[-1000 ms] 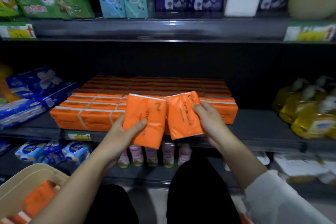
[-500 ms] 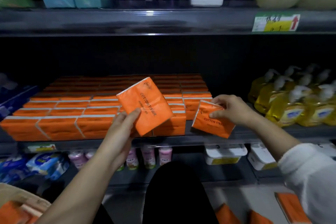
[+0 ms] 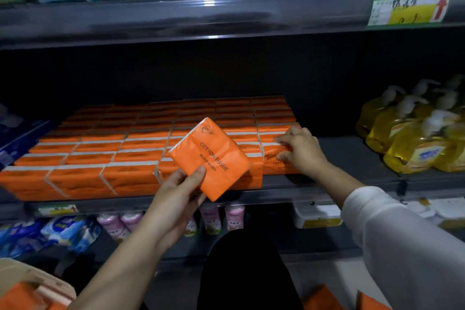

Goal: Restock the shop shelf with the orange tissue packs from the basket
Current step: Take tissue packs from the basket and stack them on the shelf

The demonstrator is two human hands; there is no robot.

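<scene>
My left hand [image 3: 176, 191] grips an orange tissue pack [image 3: 214, 156] marked COTTON TISSUE, tilted in front of the shelf edge. My right hand [image 3: 299, 151] holds a second orange pack [image 3: 276, 165] set on edge at the right end of the stocked block of orange packs [image 3: 100, 166] on the dark middle shelf [image 3: 352, 158]. Its fingers curl over the pack's top edge. The beige basket [image 3: 37, 282] sits at the bottom left with more orange packs [image 3: 22, 294] inside.
Yellow pump bottles [image 3: 412, 138] stand at the shelf's right, with bare shelf between them and the orange block. Blue tissue packs [image 3: 15, 143] lie at the left. Pink bottles [image 3: 221, 219] line the shelf below. Loose orange packs [image 3: 324, 297] lie on the floor near my knees.
My right hand moved its pack from the shelf's front edge back against the right end of the orange block and stood it upright. My left hand stayed roughly in place with its pack.
</scene>
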